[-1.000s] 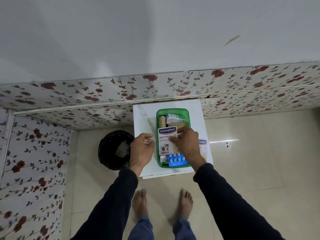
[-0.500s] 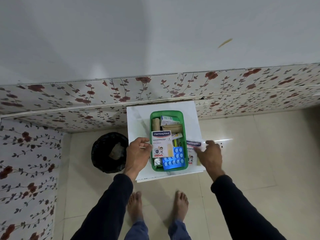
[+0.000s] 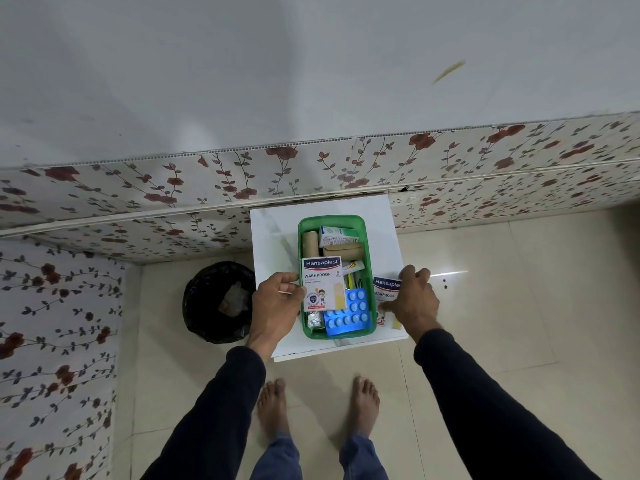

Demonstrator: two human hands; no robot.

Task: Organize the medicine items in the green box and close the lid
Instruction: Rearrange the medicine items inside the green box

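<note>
right hand [image 3: 414, 301] fingers curled on second white Hansaplast plaster box [image 3: 385, 289] | left hand [image 3: 277, 299] pinching green plastic box [image 3: 367, 271] rim | tip: lift it flat, slot beside blue pill blister [image 3: 346, 315]

box [image 3: 369, 271] on table [image 3: 273, 237] | plaster pack [image 3: 386, 289] right — bin [image 3: 218, 303] left

— The green box [image 3: 369, 271] looks like glossy plastic; the white surface [image 3: 273, 237] under it is smooth and slightly shiny.

— The Hansaplast packet [image 3: 322, 284] seems matt card, the blue blister pack [image 3: 346, 315] shiny plastic, the floor [image 3: 502, 306] polished tile, reflecting light.
</note>
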